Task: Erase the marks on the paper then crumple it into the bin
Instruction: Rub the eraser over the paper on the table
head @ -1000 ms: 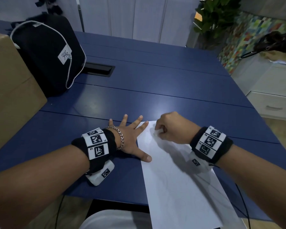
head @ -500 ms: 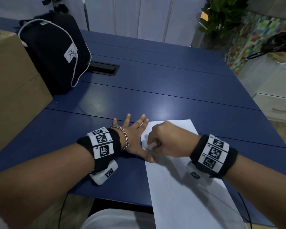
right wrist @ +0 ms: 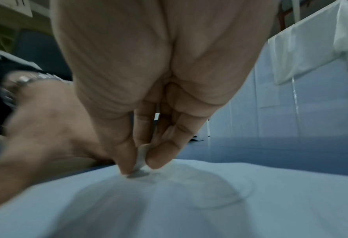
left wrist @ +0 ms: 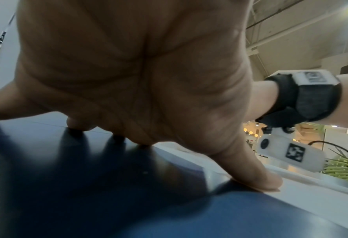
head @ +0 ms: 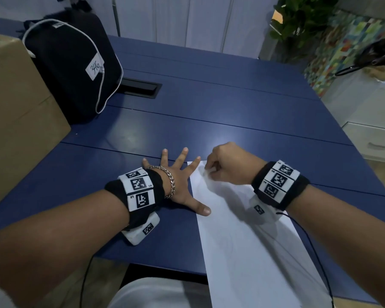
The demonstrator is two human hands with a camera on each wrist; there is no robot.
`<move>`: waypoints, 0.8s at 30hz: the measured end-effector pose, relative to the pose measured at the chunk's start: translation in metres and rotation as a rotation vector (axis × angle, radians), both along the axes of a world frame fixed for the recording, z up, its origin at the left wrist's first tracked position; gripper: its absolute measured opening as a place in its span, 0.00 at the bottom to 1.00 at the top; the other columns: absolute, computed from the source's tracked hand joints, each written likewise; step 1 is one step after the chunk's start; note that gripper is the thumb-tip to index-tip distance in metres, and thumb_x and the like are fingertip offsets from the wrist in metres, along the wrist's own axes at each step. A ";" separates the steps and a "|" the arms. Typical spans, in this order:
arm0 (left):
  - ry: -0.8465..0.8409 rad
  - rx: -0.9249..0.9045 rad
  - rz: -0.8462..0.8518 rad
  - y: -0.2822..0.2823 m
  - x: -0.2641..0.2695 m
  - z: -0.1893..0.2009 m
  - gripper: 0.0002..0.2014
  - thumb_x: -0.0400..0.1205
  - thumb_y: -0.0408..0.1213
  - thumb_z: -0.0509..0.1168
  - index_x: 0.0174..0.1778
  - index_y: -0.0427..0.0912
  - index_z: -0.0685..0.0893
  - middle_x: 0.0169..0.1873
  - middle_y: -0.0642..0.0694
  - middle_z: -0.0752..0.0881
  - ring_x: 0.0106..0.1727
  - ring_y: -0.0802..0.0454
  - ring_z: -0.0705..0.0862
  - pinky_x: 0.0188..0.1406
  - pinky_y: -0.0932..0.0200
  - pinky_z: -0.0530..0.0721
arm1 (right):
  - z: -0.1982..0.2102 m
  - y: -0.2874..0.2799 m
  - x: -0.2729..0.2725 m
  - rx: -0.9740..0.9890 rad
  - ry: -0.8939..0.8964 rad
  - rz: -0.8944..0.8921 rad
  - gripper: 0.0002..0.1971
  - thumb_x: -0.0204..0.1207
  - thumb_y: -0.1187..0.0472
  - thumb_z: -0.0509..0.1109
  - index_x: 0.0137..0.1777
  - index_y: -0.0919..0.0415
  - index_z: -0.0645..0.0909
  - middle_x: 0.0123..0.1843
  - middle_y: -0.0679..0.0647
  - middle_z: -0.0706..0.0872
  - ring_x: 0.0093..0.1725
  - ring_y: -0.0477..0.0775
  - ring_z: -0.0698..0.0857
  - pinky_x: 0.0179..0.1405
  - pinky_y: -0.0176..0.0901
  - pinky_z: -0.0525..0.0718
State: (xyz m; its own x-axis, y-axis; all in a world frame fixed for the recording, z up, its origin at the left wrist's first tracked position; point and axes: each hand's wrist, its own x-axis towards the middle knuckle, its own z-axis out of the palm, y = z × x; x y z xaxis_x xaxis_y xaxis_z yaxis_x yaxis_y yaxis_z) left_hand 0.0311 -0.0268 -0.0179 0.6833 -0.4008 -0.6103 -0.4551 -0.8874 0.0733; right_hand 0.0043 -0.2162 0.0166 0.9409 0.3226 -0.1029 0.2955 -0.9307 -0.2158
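A white sheet of paper (head: 242, 241) lies on the blue table (head: 209, 112), its near end hanging past the front edge. Faint pencil curves (right wrist: 219, 193) show near its far end. My right hand (head: 211, 171) pinches a small white eraser (right wrist: 141, 159) between thumb and fingers and presses it onto the paper (right wrist: 250, 217) by its far left corner. My left hand (head: 180, 185) lies spread flat on the table, its thumb (left wrist: 256, 173) and index fingertip pressing the paper's left edge (left wrist: 311, 201). No bin is in view.
A black backpack (head: 73, 70) with a white tag and a cardboard box (head: 16, 121) stand at the left. A black cable hatch (head: 140, 87) sits behind them. White drawers (head: 376, 141) and a plant (head: 298, 21) are off the table's right side.
My right hand slid left toward my left thumb half a second ago, then back up to the paper's far left corner. The left hand has stayed spread on the table.
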 end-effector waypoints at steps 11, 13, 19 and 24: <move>0.008 0.001 0.004 0.000 -0.001 0.002 0.78 0.49 0.93 0.65 0.82 0.75 0.20 0.82 0.61 0.13 0.86 0.27 0.20 0.73 0.02 0.39 | 0.001 -0.011 0.005 0.034 -0.010 -0.145 0.05 0.72 0.60 0.78 0.46 0.57 0.94 0.42 0.46 0.93 0.46 0.52 0.90 0.44 0.42 0.84; 0.005 0.004 0.001 0.000 -0.001 0.001 0.77 0.49 0.93 0.65 0.82 0.75 0.19 0.82 0.61 0.13 0.86 0.27 0.20 0.73 0.02 0.39 | -0.005 -0.003 -0.004 0.057 0.004 -0.081 0.05 0.72 0.60 0.78 0.46 0.56 0.94 0.40 0.45 0.91 0.42 0.49 0.88 0.39 0.35 0.80; 0.015 0.014 0.003 -0.001 -0.001 0.003 0.78 0.48 0.94 0.65 0.82 0.74 0.19 0.81 0.61 0.12 0.86 0.26 0.19 0.73 0.01 0.40 | -0.002 -0.018 -0.002 0.042 0.029 -0.143 0.04 0.72 0.61 0.79 0.45 0.55 0.94 0.41 0.45 0.93 0.44 0.49 0.89 0.42 0.35 0.85; 0.014 0.024 0.003 -0.001 -0.001 0.002 0.78 0.49 0.93 0.65 0.82 0.74 0.19 0.81 0.60 0.12 0.86 0.26 0.19 0.73 0.01 0.40 | -0.006 -0.014 -0.019 0.036 0.080 -0.037 0.05 0.72 0.61 0.79 0.46 0.53 0.93 0.41 0.43 0.90 0.39 0.42 0.86 0.36 0.22 0.76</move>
